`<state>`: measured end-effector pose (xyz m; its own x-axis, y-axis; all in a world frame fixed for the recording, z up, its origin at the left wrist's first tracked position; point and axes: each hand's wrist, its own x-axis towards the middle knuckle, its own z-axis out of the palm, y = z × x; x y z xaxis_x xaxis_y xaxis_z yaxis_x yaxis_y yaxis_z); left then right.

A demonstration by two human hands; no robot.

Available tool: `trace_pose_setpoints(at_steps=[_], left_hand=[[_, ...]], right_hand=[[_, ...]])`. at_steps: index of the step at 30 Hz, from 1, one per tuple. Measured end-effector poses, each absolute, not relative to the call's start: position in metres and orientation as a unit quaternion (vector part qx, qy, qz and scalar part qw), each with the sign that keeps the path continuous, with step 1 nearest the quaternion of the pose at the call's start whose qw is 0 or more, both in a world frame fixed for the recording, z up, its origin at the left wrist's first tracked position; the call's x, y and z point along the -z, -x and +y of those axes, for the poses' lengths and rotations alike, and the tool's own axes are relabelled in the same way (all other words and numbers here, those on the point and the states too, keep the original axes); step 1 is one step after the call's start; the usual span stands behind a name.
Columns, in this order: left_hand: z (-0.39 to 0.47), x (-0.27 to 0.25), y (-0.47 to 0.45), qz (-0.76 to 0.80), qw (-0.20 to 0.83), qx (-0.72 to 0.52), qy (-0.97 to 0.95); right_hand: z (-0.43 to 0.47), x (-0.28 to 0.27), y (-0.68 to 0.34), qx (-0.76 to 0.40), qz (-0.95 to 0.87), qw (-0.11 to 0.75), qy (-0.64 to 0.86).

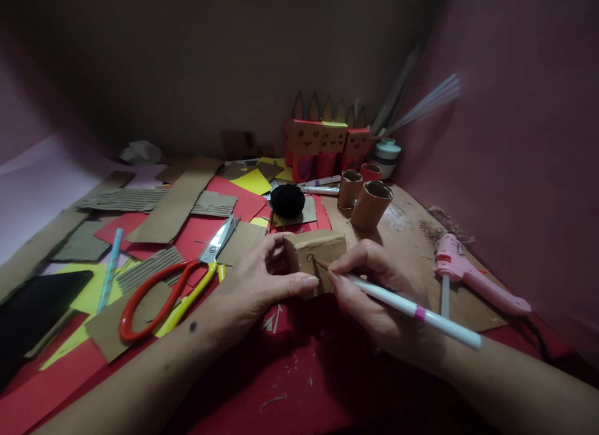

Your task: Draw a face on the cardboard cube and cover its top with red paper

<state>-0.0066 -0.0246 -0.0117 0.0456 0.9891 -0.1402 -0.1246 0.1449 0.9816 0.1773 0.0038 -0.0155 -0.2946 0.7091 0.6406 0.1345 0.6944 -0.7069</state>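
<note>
A small cardboard box (322, 243) is held in my left hand (262, 276), the thumb across its front face and the fingers behind its left side. A small round outline is drawn on that face. My right hand (374, 291) pinches a white marker pen (397, 298) with a purple band, its brown tip touching the box beside the outline. Left of my left hand lie scissors (206, 266) with one red and one yellow handle, blades partly spread.
Three animal figures with box heads (306, 138) stand at the back, near cardboard tubes (372, 205). A pink glue gun (477, 276) rests at right. A black pom-pom (287, 201) lies ahead. Cardboard strips (178, 201) and coloured paper cover the left; a striped straw (110, 269) lies among them.
</note>
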Motion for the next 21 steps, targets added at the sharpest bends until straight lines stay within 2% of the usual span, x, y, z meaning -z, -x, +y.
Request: trace_pose_setpoints(at_steps=[12,21], left_hand=[[-0.0245,0.0122,0.0052,0.506,0.564,-0.489,-0.432],[-0.0254,0.0113,0.0047,0.501,0.561,-0.5,-0.43]], right_hand=[[0.0032,0.0157,-0.1747,-0.274,-0.762,0.529,0.255],[-0.0013,0.0127,-0.1776,-0.371,-0.732,0.49,0.292]])
